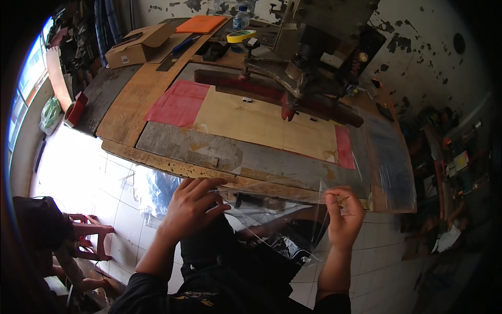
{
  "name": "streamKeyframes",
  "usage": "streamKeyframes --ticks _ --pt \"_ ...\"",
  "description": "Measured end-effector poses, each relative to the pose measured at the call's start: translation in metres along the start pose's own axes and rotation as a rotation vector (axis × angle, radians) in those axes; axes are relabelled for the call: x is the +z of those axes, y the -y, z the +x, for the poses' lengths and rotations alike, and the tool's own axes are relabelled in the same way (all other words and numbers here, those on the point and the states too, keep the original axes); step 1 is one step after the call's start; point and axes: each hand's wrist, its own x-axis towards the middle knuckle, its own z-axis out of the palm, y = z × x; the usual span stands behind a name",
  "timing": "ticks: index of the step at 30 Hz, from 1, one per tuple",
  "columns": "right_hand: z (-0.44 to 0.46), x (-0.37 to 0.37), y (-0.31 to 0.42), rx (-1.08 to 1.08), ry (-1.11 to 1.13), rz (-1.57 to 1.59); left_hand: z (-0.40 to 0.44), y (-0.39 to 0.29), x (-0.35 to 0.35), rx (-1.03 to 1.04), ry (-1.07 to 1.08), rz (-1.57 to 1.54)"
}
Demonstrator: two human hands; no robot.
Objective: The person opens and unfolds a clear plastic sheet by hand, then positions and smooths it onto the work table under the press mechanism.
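A clear plastic sheet (308,222) hangs over my lap, just in front of the wooden table edge. My right hand (344,214) pinches its upper right corner between thumb and fingers. At the sheet's left side is my left hand (192,208), with thumb and fingers apart near the table edge; whether it touches the film is hard to see. Beyond the edge, a yellow board (261,125) with red ends lies flat on the grey work surface (188,149). Above the board stands a press with a dark red bar (219,79).
More clear plastic (389,162) lies over the table's right end, and some (157,193) hangs at the left. A cardboard box (138,47), orange folder (201,23), yellow tape roll (241,36) and bottle (241,18) stand behind. A red stool (91,235) and another person are lower left.
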Motion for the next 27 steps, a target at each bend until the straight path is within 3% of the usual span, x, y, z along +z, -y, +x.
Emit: streamKeyframes --ticks 5,11,13,15,17,19,21,27 --pt "-0.001 -0.006 -0.018 0.069 -0.083 0.138 0.005 0.003 -0.004 -0.006 -0.069 0.050" --pt "0.033 -0.005 -0.069 -0.119 -0.218 0.282 0.076 0.004 -0.027 0.265 -0.272 0.243" --pt "0.044 0.000 -0.088 -0.242 -0.228 0.285 0.102 0.019 -0.019 0.310 -0.265 0.186" --pt "0.046 0.000 -0.109 -0.233 -0.205 0.228 0.107 0.039 0.005 0.355 -0.251 0.127" --pt "0.041 -0.005 -0.130 0.092 -0.051 0.186 0.101 0.072 0.033 0.327 -0.063 -0.155" --pt "0.041 -0.005 -0.135 0.149 -0.025 0.171 0.085 0.076 0.040 0.259 -0.011 -0.226" --pt "0.038 -0.003 -0.128 0.189 0.030 0.179 0.073 0.077 0.043 0.019 0.179 -0.427" --pt "0.043 -0.002 -0.123 0.301 -0.020 0.134 0.064 0.076 0.046 -0.169 0.114 -0.488"
